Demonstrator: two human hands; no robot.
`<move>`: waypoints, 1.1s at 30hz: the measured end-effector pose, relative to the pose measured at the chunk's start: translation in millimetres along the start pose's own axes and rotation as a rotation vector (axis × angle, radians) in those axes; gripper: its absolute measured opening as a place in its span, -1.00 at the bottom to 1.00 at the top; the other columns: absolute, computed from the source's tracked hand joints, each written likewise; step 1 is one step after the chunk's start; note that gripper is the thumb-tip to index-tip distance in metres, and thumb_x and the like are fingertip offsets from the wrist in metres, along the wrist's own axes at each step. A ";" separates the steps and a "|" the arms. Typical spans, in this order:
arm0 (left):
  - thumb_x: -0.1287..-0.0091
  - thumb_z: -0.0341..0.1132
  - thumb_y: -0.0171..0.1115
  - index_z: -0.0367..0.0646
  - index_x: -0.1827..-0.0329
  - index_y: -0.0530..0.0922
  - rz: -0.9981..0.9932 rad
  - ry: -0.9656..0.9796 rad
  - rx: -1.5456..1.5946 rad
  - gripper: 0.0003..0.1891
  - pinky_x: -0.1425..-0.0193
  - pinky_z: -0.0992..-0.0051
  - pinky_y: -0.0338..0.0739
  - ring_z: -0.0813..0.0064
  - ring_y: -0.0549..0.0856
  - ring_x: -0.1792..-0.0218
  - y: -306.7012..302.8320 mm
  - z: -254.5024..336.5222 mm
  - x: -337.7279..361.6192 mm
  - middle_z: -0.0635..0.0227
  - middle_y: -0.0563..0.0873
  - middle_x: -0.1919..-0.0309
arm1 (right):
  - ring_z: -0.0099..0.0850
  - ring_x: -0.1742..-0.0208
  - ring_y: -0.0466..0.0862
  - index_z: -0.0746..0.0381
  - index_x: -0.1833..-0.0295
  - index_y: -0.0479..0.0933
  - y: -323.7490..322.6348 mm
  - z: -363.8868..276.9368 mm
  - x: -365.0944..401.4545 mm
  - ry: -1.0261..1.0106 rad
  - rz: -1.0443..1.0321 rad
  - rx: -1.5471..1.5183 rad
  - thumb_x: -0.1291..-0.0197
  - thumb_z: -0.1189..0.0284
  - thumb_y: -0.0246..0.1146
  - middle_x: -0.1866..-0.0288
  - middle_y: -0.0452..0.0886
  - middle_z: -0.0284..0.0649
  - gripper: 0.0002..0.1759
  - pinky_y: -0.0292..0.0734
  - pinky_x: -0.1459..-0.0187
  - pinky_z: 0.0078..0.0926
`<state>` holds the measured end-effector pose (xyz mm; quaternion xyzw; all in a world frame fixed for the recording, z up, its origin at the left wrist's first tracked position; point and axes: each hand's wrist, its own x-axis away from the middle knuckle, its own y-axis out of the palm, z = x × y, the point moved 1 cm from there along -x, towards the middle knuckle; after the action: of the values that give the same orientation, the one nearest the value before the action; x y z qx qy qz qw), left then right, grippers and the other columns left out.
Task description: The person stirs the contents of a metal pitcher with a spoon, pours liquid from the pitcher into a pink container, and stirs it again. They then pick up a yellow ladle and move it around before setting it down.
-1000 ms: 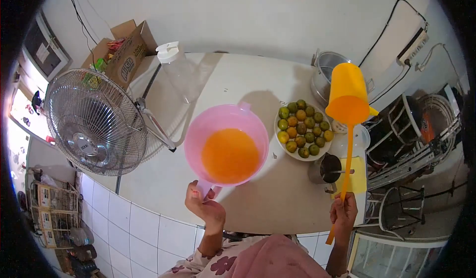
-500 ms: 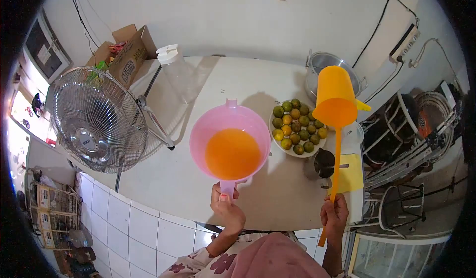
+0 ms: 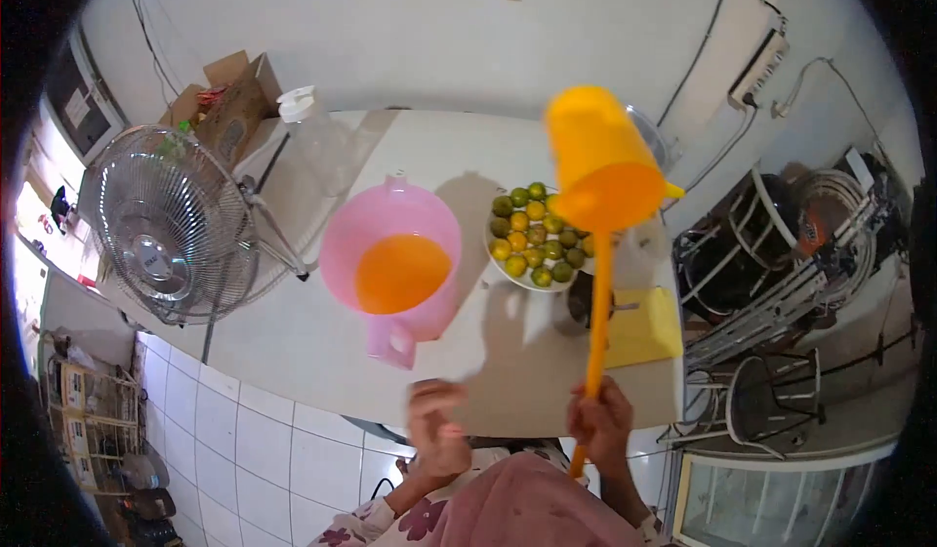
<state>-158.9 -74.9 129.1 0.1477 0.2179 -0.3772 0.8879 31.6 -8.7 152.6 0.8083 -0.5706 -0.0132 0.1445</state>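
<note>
In my right hand point(image 3: 600, 417) is the lower handle of a yellow-orange long-handled dipper point(image 3: 602, 152), fingers closed round it. The dipper's cup hangs high over the table, mouth tilted towards me. A pink plastic pitcher point(image 3: 342, 223) with orange liquid point(image 3: 402, 274) inside stands on the table to the left. Just below its handle is my left hand point(image 3: 436, 435), slightly blurred, empty, its thumb and fingers apart. Right of the pitcher lies a white plate point(image 3: 496, 254) of several green and yellow citrus fruits point(image 3: 537, 236). Partly behind the dipper handle is a metal cup point(image 3: 578, 305).
A wire fan point(image 3: 171, 225) and a clear jug with a white lid point(image 3: 317, 142) are at the left, near an open cardboard box point(image 3: 234, 118). A yellow cloth point(image 3: 649, 330) lies by the table's right edge. Behind the dipper, a metal pot point(image 3: 646, 132) shows partly.
My left hand has let go of the pink pitcher's handle and drawn back towards me. The pitcher now rests on the table. The dipper is still in my right hand, and the view has shifted.
</note>
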 end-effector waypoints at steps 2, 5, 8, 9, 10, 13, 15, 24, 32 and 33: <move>-0.37 0.20 0.01 -0.28 0.10 0.43 -0.381 -0.081 0.137 -0.41 -0.07 0.29 0.46 0.26 0.58 0.04 40.3 18.6 -10.4 0.06 0.56 0.09 | -0.63 0.52 0.46 0.25 0.02 0.46 9.8 -5.2 6.0 0.086 -0.100 -0.016 -0.34 0.28 0.14 0.45 0.53 -0.32 -0.73 0.38 0.51 -0.63; -0.42 0.09 0.01 -0.29 0.14 0.45 -0.623 -0.565 0.481 -0.51 -0.04 0.32 0.51 0.24 0.62 0.06 78.7 45.9 -2.0 0.02 0.58 0.08 | -0.52 0.33 0.57 0.29 -0.03 0.48 7.3 2.3 10.2 -0.015 -0.251 0.150 -0.35 0.24 0.15 0.32 0.59 -0.25 -0.66 0.50 0.27 -0.49; -0.47 -0.01 -0.03 -0.30 0.14 0.44 -0.449 -0.573 0.420 -0.58 -0.05 0.33 0.51 0.27 0.65 0.14 93.6 45.0 12.4 0.06 0.60 0.16 | -0.47 0.21 0.58 0.30 -0.07 0.49 -23.8 2.5 7.5 -0.060 -0.318 0.221 -0.35 0.20 0.15 0.22 0.61 -0.22 -0.61 0.50 0.13 -0.42; -0.53 -0.17 -0.09 -0.28 0.12 0.45 -0.329 -0.518 0.483 -0.69 0.09 0.52 0.50 0.51 0.65 0.22 100.3 35.6 25.6 0.15 0.68 0.18 | -0.47 0.22 0.59 0.31 -0.03 0.52 -42.5 4.6 -2.9 -0.278 -0.323 0.409 -0.33 0.19 0.17 0.23 0.61 -0.20 -0.61 0.52 0.13 -0.44; -0.53 -0.17 -0.09 -0.28 0.12 0.45 -0.320 -0.519 0.482 -0.69 0.09 0.52 0.50 0.51 0.65 0.22 103.8 34.5 29.4 0.15 0.68 0.18 | -0.47 0.22 0.59 0.31 -0.03 0.52 -64.4 10.6 -9.6 -0.274 -0.331 0.411 -0.33 0.19 0.17 0.23 0.61 -0.20 -0.61 0.52 0.13 -0.44; -0.52 -0.07 -0.11 -0.20 0.25 0.40 -0.187 -0.535 0.220 -0.64 0.34 0.58 0.44 0.56 0.59 0.44 106.8 35.2 33.0 0.33 0.64 0.49 | -0.47 0.21 0.60 0.30 -0.06 0.49 -130.0 34.5 -37.8 -0.127 -0.081 0.416 -0.29 0.25 0.23 0.22 0.60 -0.20 -0.62 0.53 0.13 -0.46; -0.52 -0.07 -0.09 -0.18 0.26 0.39 -0.116 -0.599 0.246 -0.66 0.40 0.60 0.42 0.57 0.56 0.50 105.4 33.1 39.1 0.37 0.57 0.54 | -0.53 0.27 0.58 0.31 -0.11 0.44 -162.8 55.0 -62.2 -0.039 0.153 0.461 -0.25 0.33 0.28 0.23 0.57 -0.19 -0.60 0.53 0.24 -0.55; -0.48 -0.10 0.01 -0.14 0.30 0.38 0.227 -0.554 0.243 -0.70 0.67 0.67 0.09 0.77 0.19 0.74 107.5 27.4 76.8 0.56 0.29 0.67 | -0.62 0.39 0.50 0.32 0.05 0.50 -147.8 85.8 -119.1 0.160 -0.198 0.396 -0.25 0.21 0.27 0.37 0.54 -0.30 -0.62 0.48 0.39 -0.62; -0.43 -0.17 0.12 -0.14 0.28 0.40 0.324 -0.619 0.145 -0.76 0.64 0.68 0.16 0.77 0.27 0.71 116.3 31.6 104.4 0.58 0.34 0.65 | -0.56 0.39 0.52 0.30 0.21 0.51 -152.3 96.5 -106.9 0.140 -0.171 0.075 -0.34 0.23 0.16 0.41 0.51 -0.34 -0.69 0.52 0.31 -0.56; -0.41 -0.23 0.16 -0.15 0.27 0.41 0.363 -0.627 0.138 -0.80 0.63 0.69 0.16 0.78 0.30 0.69 117.4 32.9 107.6 0.60 0.37 0.63 | -0.55 0.39 0.52 0.31 0.24 0.49 -152.2 85.4 -97.6 0.142 -0.150 0.068 -0.35 0.25 0.15 0.42 0.50 -0.33 -0.70 0.51 0.31 -0.55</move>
<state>3.2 -75.2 115.2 0.1204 -0.1206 -0.2544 0.9520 121.6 109.7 18.9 0.8522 -0.4967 0.0526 0.1558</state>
